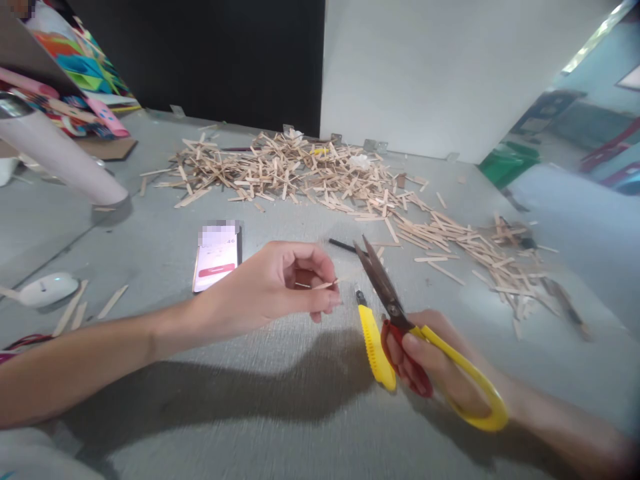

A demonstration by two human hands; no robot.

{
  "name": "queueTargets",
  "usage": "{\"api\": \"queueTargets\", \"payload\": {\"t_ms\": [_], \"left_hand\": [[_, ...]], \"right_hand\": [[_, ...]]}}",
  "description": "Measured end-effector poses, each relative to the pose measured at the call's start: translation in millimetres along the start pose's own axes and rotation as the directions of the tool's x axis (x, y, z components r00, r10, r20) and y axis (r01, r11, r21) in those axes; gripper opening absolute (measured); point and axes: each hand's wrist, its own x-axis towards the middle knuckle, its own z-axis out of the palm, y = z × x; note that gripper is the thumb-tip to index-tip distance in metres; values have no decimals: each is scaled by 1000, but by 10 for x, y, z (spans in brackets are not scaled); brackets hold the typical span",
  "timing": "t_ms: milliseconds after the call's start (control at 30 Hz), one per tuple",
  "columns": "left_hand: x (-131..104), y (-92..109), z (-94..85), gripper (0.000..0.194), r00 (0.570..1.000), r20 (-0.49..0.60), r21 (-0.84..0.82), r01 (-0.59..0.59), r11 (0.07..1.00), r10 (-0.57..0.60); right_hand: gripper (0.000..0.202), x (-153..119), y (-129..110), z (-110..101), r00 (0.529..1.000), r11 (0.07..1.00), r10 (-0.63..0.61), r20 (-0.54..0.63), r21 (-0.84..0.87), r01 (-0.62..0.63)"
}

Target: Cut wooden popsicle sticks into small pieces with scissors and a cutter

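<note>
My left hand (295, 280), near the middle of the view, pinches a thin wooden stick (323, 285) between thumb and fingers. Most of the stick is hidden by the fingers. To its right, my right hand (430, 353) is closed round the handles of a pair of scissors (395, 310), one handle red and one yellow. The blades point up and away from me, slightly parted and apart from the stick. A yellow box cutter (374, 347) lies on the grey table (280, 400) between the hands. Beyond it lies a thin black rod (341, 246).
A long heap of wooden sticks (280, 167) spreads along the back and down the right side. Left of my hand lies a lit phone (216, 257). A white mouse (49, 289) and a pale cylinder (65, 150) are at far left. Black and white panels stand behind.
</note>
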Motion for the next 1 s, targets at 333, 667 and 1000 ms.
{"api": "queueTargets", "payload": {"t_ms": [333,667,1000], "left_hand": [[-28,14,-2,30,992,-105,52,-71,996,77],[-54,25,87,14,982,-148,69,-108,992,117],[-84,12,112,18,974,-196,50,-106,993,114]], "right_hand": [[61,-39,-60,15,1000,999,-20,-13,-41,19],[67,-68,-233,85,983,990,140,122,-44,-136],[74,-70,-267,118,968,972,228,104,-90,-219]]}}
